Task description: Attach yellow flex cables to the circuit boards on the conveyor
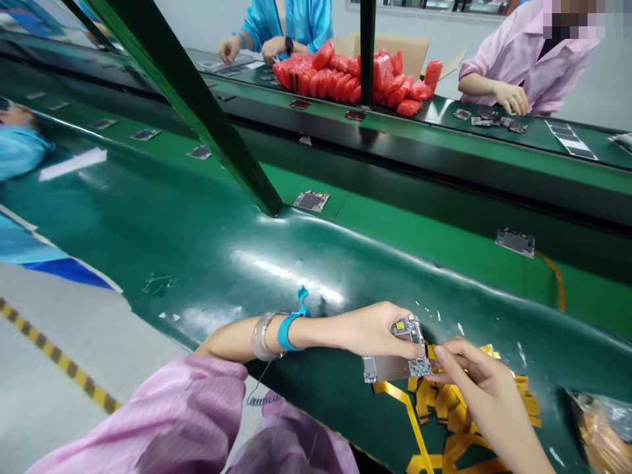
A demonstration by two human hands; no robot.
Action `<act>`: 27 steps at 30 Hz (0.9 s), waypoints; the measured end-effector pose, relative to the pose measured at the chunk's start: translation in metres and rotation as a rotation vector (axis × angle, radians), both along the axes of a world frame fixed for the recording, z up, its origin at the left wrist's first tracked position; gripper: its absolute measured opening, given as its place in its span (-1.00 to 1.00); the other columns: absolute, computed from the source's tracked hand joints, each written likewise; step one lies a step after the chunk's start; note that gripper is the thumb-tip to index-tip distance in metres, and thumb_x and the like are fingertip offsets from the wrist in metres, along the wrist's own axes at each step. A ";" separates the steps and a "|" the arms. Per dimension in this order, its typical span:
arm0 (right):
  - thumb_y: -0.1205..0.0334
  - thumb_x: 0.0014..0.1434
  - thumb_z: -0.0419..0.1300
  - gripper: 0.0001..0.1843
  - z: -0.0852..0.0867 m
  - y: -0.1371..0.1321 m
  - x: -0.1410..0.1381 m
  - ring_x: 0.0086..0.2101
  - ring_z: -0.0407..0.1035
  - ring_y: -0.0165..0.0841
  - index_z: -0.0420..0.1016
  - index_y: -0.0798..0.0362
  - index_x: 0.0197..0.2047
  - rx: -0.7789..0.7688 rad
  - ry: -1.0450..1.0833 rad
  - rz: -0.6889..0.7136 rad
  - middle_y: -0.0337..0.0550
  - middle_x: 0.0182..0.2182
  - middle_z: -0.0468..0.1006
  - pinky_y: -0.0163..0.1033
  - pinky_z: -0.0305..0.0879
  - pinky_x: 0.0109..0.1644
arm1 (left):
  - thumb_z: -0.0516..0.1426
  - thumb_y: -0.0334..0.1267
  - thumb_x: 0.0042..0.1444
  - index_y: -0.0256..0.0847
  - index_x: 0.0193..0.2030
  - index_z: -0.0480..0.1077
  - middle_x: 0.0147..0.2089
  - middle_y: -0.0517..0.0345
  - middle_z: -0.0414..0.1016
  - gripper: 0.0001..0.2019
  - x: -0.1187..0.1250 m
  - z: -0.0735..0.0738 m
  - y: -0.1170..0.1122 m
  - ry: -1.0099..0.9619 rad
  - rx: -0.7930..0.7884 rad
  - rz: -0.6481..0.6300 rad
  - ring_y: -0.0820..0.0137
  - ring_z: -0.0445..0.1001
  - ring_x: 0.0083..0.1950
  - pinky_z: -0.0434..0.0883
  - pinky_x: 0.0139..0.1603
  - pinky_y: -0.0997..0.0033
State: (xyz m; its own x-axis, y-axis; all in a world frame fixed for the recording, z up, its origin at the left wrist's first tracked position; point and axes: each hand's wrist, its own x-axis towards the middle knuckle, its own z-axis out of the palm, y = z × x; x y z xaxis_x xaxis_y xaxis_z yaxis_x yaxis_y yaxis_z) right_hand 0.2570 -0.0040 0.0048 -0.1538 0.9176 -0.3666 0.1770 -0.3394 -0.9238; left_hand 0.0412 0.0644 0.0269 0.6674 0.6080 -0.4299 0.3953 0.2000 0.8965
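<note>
My left hand (pixel 372 332) grips a small circuit board (pixel 392 368) with grey shields, its thumb and fingers closed across the board. At the board's right edge, my right hand (pixel 476 378) pinches the end of a yellow flex cable (pixel 431 353); whether it is joined to the board cannot be made out. Beneath my right hand lies a heap of yellow flex cables (pixel 451 401), partly covered by that hand. One long cable (pixel 415 421) runs from under the board towards the bottom edge. A blue wrist strap (pixel 286 332) and a clear bangle (pixel 261 336) circle my left wrist.
Circuit boards lie along the green belt (pixel 355 224); one board (pixel 516 241) trails an orange cable. A green post (pixel 197 105) slants up at the left. A plastic bag (pixel 602 428) sits at the lower right. Co-workers sit opposite, by red wrapped packets (pixel 340 79).
</note>
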 end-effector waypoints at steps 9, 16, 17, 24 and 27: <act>-0.11 0.31 0.21 -0.61 0.002 -0.001 0.010 -0.31 0.47 -0.29 0.55 0.03 -0.35 0.011 -0.072 0.195 -0.16 -0.37 0.46 -0.26 0.57 -0.18 | 0.21 -0.11 0.10 -0.24 -0.39 0.34 -0.46 0.29 0.31 -0.76 -0.001 0.001 -0.002 0.000 0.009 -0.065 0.52 0.27 -0.42 0.18 -0.47 0.56; -0.11 0.32 0.19 -0.62 0.000 -0.002 0.010 -0.28 0.48 -0.27 0.54 0.03 -0.30 -0.074 0.020 0.231 -0.18 -0.35 0.47 -0.20 0.57 -0.12 | 0.22 -0.10 0.09 -0.25 -0.34 0.40 -0.43 0.26 0.36 -0.77 -0.002 -0.004 -0.003 -0.011 0.010 -0.087 0.50 0.30 -0.40 0.22 -0.44 0.54; -0.12 0.32 0.20 -0.62 0.000 -0.002 0.008 -0.27 0.49 -0.27 0.54 0.03 -0.30 -0.085 0.034 0.222 -0.18 -0.35 0.47 -0.19 0.58 -0.11 | 0.22 -0.09 0.08 -0.25 -0.32 0.41 -0.42 0.25 0.38 -0.76 -0.002 -0.006 -0.004 -0.012 0.013 -0.078 0.49 0.30 -0.40 0.23 -0.43 0.53; -0.16 0.31 0.20 -0.58 -0.001 -0.002 0.001 -0.24 0.53 -0.22 0.58 0.04 -0.29 -0.108 0.057 0.241 -0.13 -0.32 0.51 -0.15 0.57 -0.08 | 0.30 -0.01 -0.03 -0.24 -0.49 0.33 -0.52 0.28 0.26 -0.64 -0.003 -0.012 0.001 0.031 -0.091 -0.041 0.53 0.19 -0.48 0.10 -0.53 0.52; -0.26 0.30 0.14 -0.48 -0.005 -0.001 0.002 -0.26 0.56 -0.18 0.61 0.05 -0.26 -0.135 0.055 0.186 -0.08 -0.34 0.58 -0.12 0.56 -0.07 | 0.32 0.12 -0.02 -0.24 -0.51 0.30 -0.55 0.30 0.19 -0.54 -0.004 -0.013 0.005 -0.036 -0.105 -0.045 0.54 0.13 -0.51 0.05 -0.56 0.50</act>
